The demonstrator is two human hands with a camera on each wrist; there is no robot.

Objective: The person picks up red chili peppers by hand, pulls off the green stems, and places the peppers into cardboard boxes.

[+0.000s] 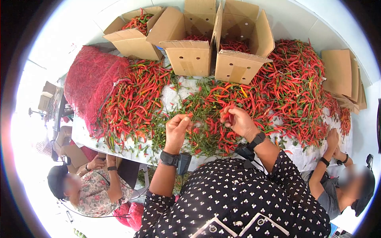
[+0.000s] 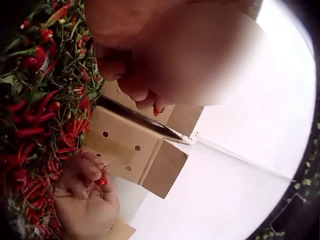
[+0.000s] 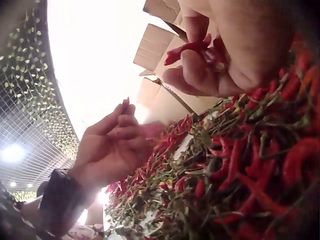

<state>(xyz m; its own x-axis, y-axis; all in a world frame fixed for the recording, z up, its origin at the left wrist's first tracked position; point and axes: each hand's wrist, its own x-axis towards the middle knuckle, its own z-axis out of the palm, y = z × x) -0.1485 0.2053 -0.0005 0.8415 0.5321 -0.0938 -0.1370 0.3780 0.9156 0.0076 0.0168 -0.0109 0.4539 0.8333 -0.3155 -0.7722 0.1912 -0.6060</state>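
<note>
My left hand (image 1: 177, 133) is raised over the pile, thumb and fingertips pinching a small red chili pepper (image 2: 157, 111); mostly its tip shows past the fingers. In the right wrist view that chili (image 3: 126, 101) pokes up from the fingertips. To its right, my right hand (image 1: 240, 122) curls its fingers around a few red chilies (image 3: 187, 49), one sticking out between thumb and fingers. The two hands are apart. Below them lie loose red chilies (image 1: 226, 139) mixed with green stems (image 1: 204, 139) and leaves.
Three open cardboard boxes (image 1: 238, 68) holding chilies stand along the back. Left is a red mesh sack (image 1: 89, 79) beside spilled chilies; a large chili heap (image 1: 293, 83) lies right, near folded cardboard (image 1: 337, 71). One person (image 1: 99, 194) sits at each side.
</note>
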